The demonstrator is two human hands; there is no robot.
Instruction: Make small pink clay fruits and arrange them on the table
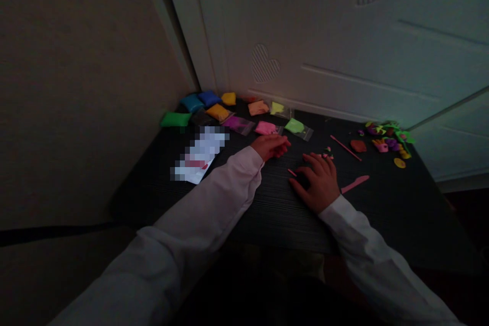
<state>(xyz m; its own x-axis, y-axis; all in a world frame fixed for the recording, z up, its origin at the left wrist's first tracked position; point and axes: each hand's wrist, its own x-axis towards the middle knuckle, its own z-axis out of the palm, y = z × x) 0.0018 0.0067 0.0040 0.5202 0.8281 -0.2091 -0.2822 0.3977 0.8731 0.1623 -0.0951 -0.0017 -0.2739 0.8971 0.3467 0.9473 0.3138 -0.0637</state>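
Note:
My left hand is above the dark table, its fingers curled together; what they hold, if anything, is hidden. It is just in front of a pink clay packet and a light green clay packet. My right hand lies palm down with fingers spread. Beyond its fingertips are tiny pink and green clay bits. A short pink stick end shows by its thumb. To its right lies a pink plastic clay knife, with a thin pink clay tool farther back.
Several clay packets in blue, green, orange and purple line the table's back left. A lit phone-like screen, partly pixelated, lies left of my left arm. Colourful clay pieces and a brown lump are at the right. A white panel stands behind.

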